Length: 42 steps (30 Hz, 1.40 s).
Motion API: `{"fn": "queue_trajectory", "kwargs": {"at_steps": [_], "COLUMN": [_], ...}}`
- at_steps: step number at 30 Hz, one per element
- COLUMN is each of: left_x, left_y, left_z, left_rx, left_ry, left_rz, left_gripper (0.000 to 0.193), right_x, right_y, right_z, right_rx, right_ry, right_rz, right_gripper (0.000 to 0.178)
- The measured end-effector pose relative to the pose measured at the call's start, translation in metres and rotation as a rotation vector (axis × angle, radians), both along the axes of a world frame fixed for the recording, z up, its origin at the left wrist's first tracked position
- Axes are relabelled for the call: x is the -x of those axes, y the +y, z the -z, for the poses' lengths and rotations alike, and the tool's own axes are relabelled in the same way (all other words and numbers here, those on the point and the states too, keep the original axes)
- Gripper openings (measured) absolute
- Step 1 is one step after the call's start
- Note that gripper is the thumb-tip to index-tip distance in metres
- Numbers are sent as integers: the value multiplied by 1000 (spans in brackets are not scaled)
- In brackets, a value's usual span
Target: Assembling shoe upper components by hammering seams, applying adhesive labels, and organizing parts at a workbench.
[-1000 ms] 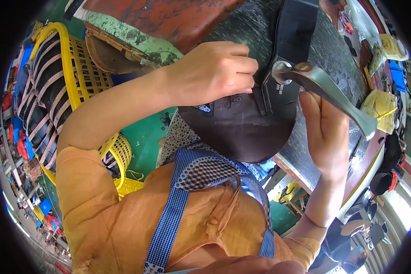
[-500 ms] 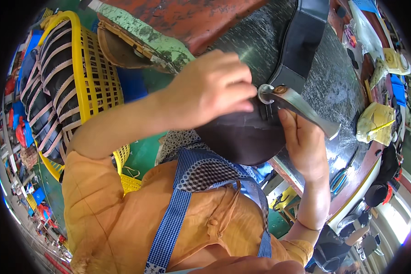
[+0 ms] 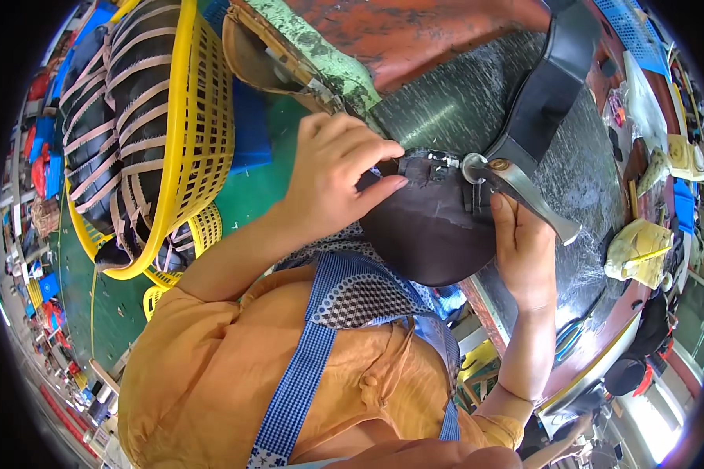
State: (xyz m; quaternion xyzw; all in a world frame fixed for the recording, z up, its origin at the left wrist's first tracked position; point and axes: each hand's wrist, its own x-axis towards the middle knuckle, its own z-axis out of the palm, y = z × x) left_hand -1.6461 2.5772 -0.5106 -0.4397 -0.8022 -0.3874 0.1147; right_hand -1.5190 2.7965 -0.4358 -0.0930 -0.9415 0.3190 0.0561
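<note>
A dark brown leather piece [image 3: 430, 242] with a rounded lower edge lies over the near edge of the worn dark work slab [image 3: 438, 109]. My left hand [image 3: 332, 172] is at its upper left edge, thumb and forefinger apart, the thumb touching the leather. Small pale bits show along the upper edge beside the forefinger. My right hand [image 3: 528, 246] grips a cobbler's hammer [image 3: 528, 190] with a round face and a curved, flared tail; its handle is mostly hidden. The right thumb lies at the leather's right side. Behind the hammer head stretches a long black leather panel [image 3: 559, 62].
At the left stands a yellow plastic basket [image 3: 181, 148] full of black pieces with pale strips. A brown curved leather piece [image 3: 262, 59] lies beyond my left hand. Blue-handled scissors [image 3: 569, 338] and a yellowish block [image 3: 637, 254] are at the right.
My left hand has moved away from the hammer head to the leather's left edge, its thumb and forefinger spreading. The right hand keeps hold of the hammer. The whole view has shifted slightly.
</note>
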Motion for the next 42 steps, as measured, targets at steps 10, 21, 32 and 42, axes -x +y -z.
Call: {"fn": "queue_trajectory", "kwargs": {"at_steps": [10,21,32,42], "left_x": [17,7,78,118], "left_y": [24,31,56,80], "left_z": [9,-4,-31,-18], "left_rx": [-4,146,208,150], "left_ry": [8,-20,-707,-457], "left_rz": [-31,111,579,462], "left_gripper": [34,39,19,44], "right_x": [27,25,-153,-344], "right_y": [-8,-9,75,251], "right_z": [-13,11,26,97], "right_rx": [121,-20,-492,-717], "right_ry": [204,-21,164,-209], "right_rz": [16,-120,745,1265], "right_gripper": [21,22,43,42]}}
